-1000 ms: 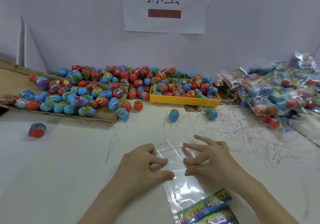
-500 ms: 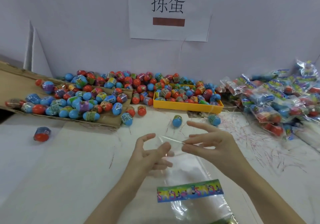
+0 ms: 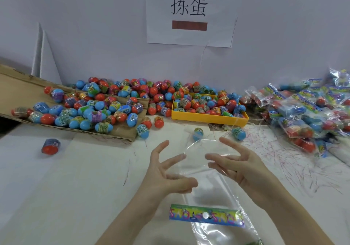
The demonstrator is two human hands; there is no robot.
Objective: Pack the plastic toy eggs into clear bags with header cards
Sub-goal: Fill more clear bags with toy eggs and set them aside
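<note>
A clear bag (image 3: 206,191) with a colourful header card (image 3: 206,215) is held up over the white table, its open mouth pointing away from me. My left hand (image 3: 162,174) pinches the left edge of the mouth, index finger stretched upward. My right hand (image 3: 244,167) pinches the right edge, and the mouth is spread between them. The bag holds nothing. Two blue toy eggs (image 3: 198,133) (image 3: 238,133) lie just beyond the bag. Several red and blue eggs (image 3: 98,108) are heaped on a cardboard sheet (image 3: 17,85) at the back left.
A yellow tray (image 3: 208,120) full of eggs stands at the back centre. Filled bags (image 3: 306,112) pile up at the right. One red and blue egg (image 3: 50,146) lies alone at the left. More flat bags lie under the held one at the near edge.
Both hands lifted the bag off the table and pulled its mouth apart; the header card end now hangs nearer me.
</note>
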